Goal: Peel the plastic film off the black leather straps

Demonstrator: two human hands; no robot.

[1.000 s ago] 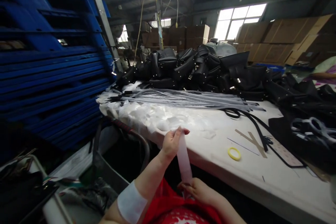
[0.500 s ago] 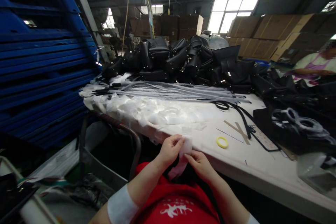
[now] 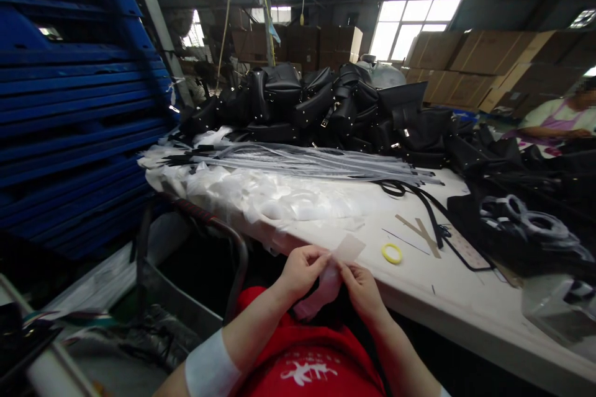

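A thin, translucent white strip [image 3: 321, 295], like soft film or a small plastic sleeve, is stretched between my hands at the table's near edge. My left hand [image 3: 302, 268] pinches it from the left with thumb and forefinger. From the right, my right hand [image 3: 361, 286] pinches the same strip, its fingertips close to the left ones. The strip's lower end droops toward my red apron [image 3: 307, 347]. Its paler upper part [image 3: 351, 248] sticks out over the white tabletop [image 3: 354, 228].
A heap of thin white film pieces [image 3: 279, 195] covers the table's left. Behind lie wrapped straps [image 3: 298, 161] and piled black bags [image 3: 321, 99]. A yellow tape ring [image 3: 392, 254] lies right of my hands. Blue pallets [image 3: 84, 130] and a metal-framed cart [image 3: 223, 229] stand left. A person [image 3: 559, 118] works far right.
My right hand has moved up along the strip, close to my left fingertips. The strip's upper part now fans out to the right over the table.
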